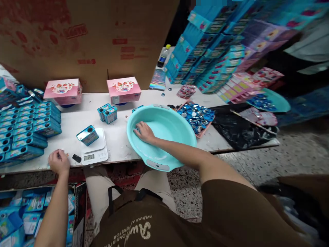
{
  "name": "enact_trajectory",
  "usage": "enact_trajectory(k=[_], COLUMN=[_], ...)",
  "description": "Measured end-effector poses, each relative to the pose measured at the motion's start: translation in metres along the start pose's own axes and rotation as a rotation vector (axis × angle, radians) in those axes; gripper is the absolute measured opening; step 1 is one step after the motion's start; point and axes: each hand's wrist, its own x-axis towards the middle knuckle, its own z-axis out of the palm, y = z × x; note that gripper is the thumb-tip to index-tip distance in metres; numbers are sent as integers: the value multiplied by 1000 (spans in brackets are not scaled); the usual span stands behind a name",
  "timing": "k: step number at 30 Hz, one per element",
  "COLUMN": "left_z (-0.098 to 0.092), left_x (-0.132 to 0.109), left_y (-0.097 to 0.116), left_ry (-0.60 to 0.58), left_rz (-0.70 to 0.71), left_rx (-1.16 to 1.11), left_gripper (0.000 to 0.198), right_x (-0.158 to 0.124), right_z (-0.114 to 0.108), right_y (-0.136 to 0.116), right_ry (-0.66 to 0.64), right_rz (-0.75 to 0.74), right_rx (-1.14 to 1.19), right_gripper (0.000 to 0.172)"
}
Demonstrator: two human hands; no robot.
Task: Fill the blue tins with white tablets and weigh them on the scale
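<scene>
My right hand (145,132) reaches into a turquoise plastic basin (177,137), against its inner left side. Its fingers are curled in over something small and bluish, mostly hidden by the hand. At the table's front edge, my left hand (59,162) is closed, with a dark bit showing between the fingers that I cannot name. To its right, a blue box (88,136) with a dark round hole rests tilted on a white digital scale (101,155) with a lit display. A small black object (76,158) lies between that hand and the scale.
Rows of blue boxes (23,133) fill the left; two more boxes (107,113) stand behind the scale. Pink strawberry boxes (63,91) line the cardboard wall. Right of the basin are a tray of blue and silver caps (196,116), black plastic (228,127) and tall blue stacks (195,41).
</scene>
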Motion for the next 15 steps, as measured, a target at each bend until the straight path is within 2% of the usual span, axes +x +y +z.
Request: enact_trajectory(k=[3, 7, 11, 15], left_z=[-1, -2, -3, -4], left_x=[-4, -7, -10, -11], left_y=[0, -2, -4, -5], left_ry=[-4, -12, -25, -45], left_rz=[1, -6, -18, -44], left_rx=[-7, -17, -47, -84], left_gripper=[25, 24, 22, 20], right_x=[-3, -5, -3, 3], right_z=[2, 3, 0, -12], right_y=[0, -3, -8, -12], right_ry=[-90, -138, -124, -78], right_rz=[7, 42, 135, 271], right_rx=[-12, 4, 90, 314], right_gripper=[37, 41, 39, 49])
